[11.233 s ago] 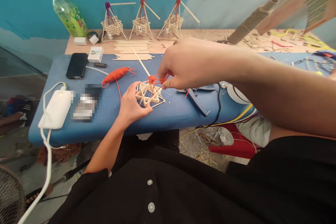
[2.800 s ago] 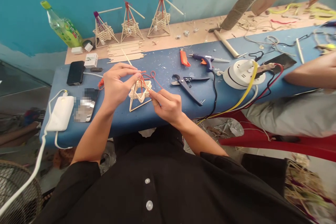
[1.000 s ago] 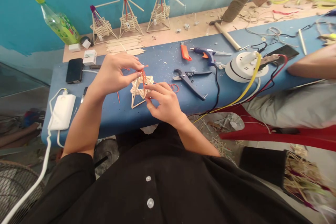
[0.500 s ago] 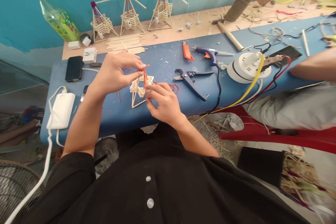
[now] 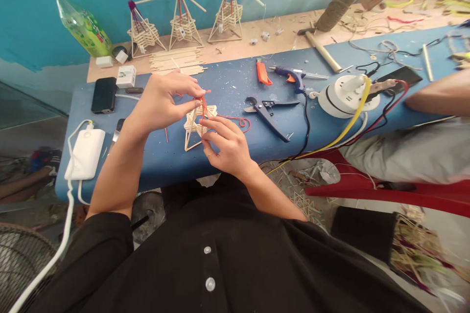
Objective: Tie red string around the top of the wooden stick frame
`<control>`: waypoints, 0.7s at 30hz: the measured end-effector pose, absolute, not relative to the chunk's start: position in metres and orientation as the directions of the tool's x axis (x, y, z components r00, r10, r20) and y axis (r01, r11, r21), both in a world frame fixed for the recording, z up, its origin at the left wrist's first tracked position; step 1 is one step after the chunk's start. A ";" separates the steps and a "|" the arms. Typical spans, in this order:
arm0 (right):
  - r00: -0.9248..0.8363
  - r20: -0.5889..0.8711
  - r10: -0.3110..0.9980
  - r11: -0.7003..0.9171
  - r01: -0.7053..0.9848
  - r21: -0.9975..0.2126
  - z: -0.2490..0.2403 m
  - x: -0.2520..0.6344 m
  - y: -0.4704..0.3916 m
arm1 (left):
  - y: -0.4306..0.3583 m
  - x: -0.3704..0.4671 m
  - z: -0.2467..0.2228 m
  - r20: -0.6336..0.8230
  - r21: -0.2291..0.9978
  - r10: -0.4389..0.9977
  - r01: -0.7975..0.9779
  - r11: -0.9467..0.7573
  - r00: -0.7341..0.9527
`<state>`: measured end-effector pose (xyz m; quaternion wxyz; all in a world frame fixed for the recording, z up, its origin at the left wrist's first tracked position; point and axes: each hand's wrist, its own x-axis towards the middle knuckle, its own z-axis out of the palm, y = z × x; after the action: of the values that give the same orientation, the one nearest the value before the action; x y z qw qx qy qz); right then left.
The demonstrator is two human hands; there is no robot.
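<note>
A small frame of thin wooden sticks stands on the blue table, its top wrapped with red cord. My left hand pinches the corded top between thumb and fingertips. Lower down, my right hand is closed at the frame's near side, thumb and fingers together by the hanging strands; the exact grip is partly hidden. A loose length of the cord curls on the table to the right of the frame. Behind stand three similar stick frames with bound tops, one of them a purple-topped frame.
Pruning shears, a glue gun and an orange cutter lie right of my hands. A round power strip carries several cables. Further right is another person's arm. Left are a phone and a white power bank.
My right hand has shifted slightly on the frame, its fingers moving a little left and down. My left hand keeps its pinch at the top.
</note>
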<state>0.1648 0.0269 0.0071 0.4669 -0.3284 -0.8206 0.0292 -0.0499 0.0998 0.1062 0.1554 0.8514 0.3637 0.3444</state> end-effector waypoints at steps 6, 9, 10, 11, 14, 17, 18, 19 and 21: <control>-0.398 0.719 0.570 0.779 0.540 -0.318 0.002 0.162 0.027 | 0.098 -0.050 0.107 0.474 0.518 0.729 0.514 -0.684 0.493; -0.413 0.690 0.595 0.769 0.542 -0.338 0.003 0.161 0.028 | 0.098 -0.050 0.107 0.474 0.510 0.727 0.518 -0.687 0.497; -0.419 0.674 0.609 0.763 0.541 -0.353 0.003 0.161 0.028 | 0.098 -0.050 0.107 0.474 0.512 0.728 0.518 -0.685 0.495; -0.424 0.663 0.616 0.761 0.538 -0.363 0.003 0.161 0.029 | 0.098 -0.050 0.107 0.473 0.515 0.730 0.518 -0.683 0.493; -0.425 0.672 0.606 0.770 0.526 -0.361 0.003 0.162 0.029 | 0.097 -0.050 0.108 0.476 0.522 0.730 0.510 -0.683 0.491; -0.426 0.667 0.612 0.766 0.528 -0.366 0.001 0.162 0.030 | 0.097 -0.050 0.108 0.475 0.517 0.726 0.511 -0.687 0.496; -0.429 0.657 0.620 0.762 0.529 -0.374 0.001 0.163 0.030 | 0.097 -0.050 0.108 0.470 0.513 0.726 0.514 -0.687 0.502; -0.433 0.646 0.628 0.758 0.528 -0.382 0.001 0.163 0.031 | 0.098 -0.050 0.108 0.465 0.510 0.726 0.517 -0.687 0.507; -0.444 0.632 0.635 0.756 0.525 -0.391 0.001 0.164 0.031 | 0.098 -0.051 0.108 0.461 0.510 0.724 0.515 -0.689 0.513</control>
<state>0.1636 0.0314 0.0010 0.4010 -0.3425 -0.8469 0.0688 -0.0508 0.0979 0.1079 0.1559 0.8557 0.3622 0.3352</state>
